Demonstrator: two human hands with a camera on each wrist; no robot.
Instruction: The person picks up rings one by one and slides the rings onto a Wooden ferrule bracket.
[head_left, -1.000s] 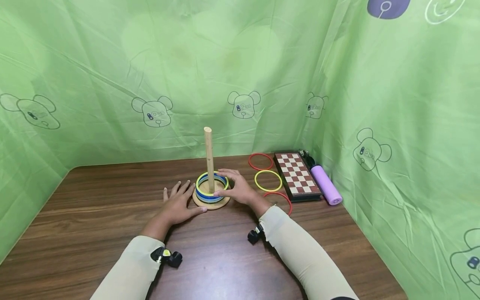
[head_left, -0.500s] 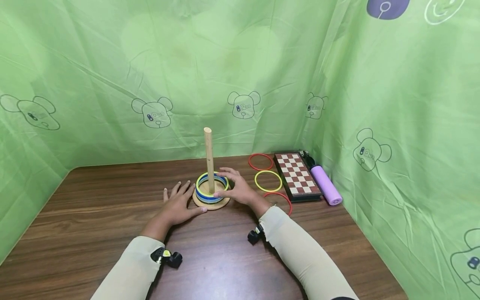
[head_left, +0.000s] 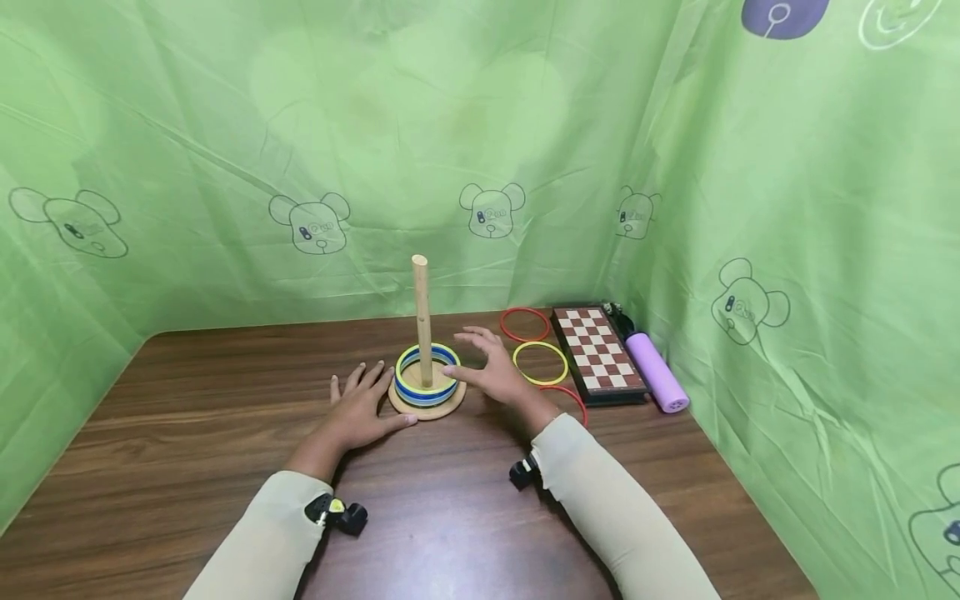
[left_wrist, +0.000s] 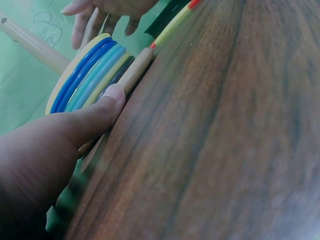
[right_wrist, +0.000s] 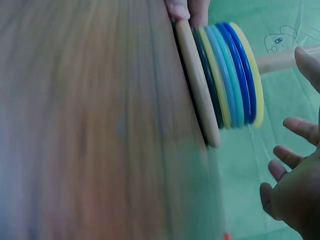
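A wooden peg (head_left: pixel 422 308) stands upright on a round wooden base (head_left: pixel 431 413). Around it lies a stack of rings (right_wrist: pixel 235 75) in dark, yellow, light blue, teal and blue, topped by a yellow one. My left hand (head_left: pixel 358 417) lies on the table at the left of the base, fingers spread. Its thumb (left_wrist: pixel 107 107) touches the base's edge in the left wrist view. At the right of the stack hovers my right hand (head_left: pixel 498 371), thumb and fingers apart with nothing between them; the right wrist view shows it clear of the rings.
Right of my right hand lie a red ring (head_left: pixel 524 309), a yellow ring (head_left: pixel 541 383) and a second red ring (head_left: pixel 579 400), partly hidden by the wrist. Beyond them are a checkered board (head_left: pixel 600 350) and a purple cylinder (head_left: pixel 657 372). Green cloth (head_left: pixel 375 125) hangs behind.
My right hand has let go of the top yellow ring and drawn back a little to the right. The left hand stays beside the base. The view has shifted slightly.
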